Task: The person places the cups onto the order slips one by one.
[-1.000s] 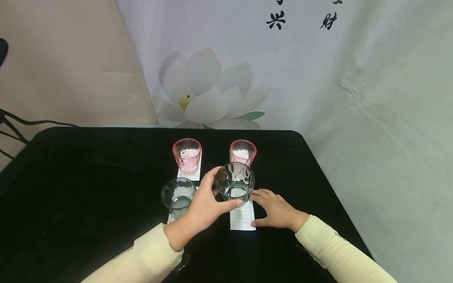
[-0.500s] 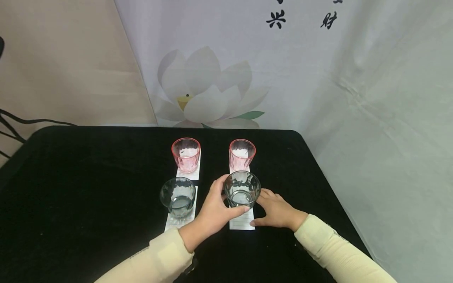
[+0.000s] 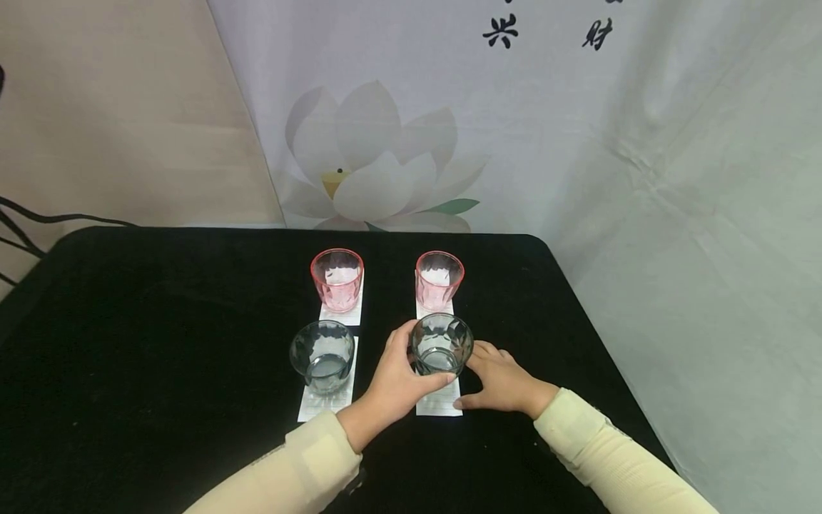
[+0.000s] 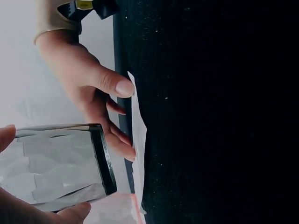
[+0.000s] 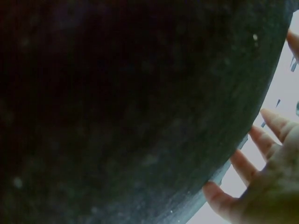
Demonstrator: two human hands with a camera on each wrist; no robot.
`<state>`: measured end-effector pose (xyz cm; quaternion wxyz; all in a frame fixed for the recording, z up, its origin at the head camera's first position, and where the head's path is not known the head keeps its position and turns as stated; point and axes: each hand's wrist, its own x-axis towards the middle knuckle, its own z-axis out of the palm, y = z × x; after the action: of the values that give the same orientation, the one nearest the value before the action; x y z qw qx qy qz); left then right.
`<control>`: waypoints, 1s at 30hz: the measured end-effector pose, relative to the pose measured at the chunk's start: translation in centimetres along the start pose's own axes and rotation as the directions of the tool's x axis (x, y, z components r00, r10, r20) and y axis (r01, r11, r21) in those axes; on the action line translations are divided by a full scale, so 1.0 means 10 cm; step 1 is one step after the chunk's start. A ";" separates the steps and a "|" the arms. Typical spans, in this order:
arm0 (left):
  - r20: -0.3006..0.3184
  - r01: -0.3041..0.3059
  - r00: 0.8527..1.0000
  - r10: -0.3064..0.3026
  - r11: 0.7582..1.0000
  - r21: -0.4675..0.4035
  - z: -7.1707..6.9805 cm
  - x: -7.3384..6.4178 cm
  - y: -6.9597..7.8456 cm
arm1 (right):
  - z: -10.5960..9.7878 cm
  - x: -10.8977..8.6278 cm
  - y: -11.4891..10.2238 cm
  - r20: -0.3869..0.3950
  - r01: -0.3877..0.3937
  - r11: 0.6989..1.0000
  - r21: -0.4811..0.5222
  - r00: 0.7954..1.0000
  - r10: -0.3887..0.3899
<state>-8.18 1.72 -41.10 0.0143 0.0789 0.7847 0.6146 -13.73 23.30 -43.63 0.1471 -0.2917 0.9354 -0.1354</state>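
A smoky grey glass (image 3: 442,345) is held between the thumb and fingers of my left hand (image 3: 399,371). In the left wrist view the base of this glass (image 4: 56,163) hangs a little above a white lined paper slip (image 3: 439,404), apart from it. My right hand (image 3: 504,380) lies low at the slip's right edge, fingers spread, with thumb and fingertips touching the paper. The right wrist view shows the fingers (image 5: 243,165) of that hand loosely extended on the dark surface. A second grey glass (image 3: 323,357) stands on another paper slip (image 3: 315,409) to the left.
Two pink-rimmed glasses, a left one (image 3: 338,280) and a right one (image 3: 439,282), stand on paper slips farther back. Black cloth covers the table (image 3: 160,343). A printed curtain (image 3: 546,128) hangs behind it, and dark cables (image 3: 64,217) run at the far left.
My left hand has moved the grey glass right, toward me and down over the paper slip. The right hand has stayed almost still.
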 end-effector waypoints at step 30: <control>0.015 0.009 1.000 -0.010 0.999 0.039 0.06 0.11 -0.15 | -0.03 0.01 -0.02 0.009 -0.027 0.999 0.028 1.000 0.027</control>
<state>-9.37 2.07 -42.58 0.0215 0.0800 0.7969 0.5984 -13.78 23.10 -43.33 0.1568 -0.2775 0.9366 -0.1453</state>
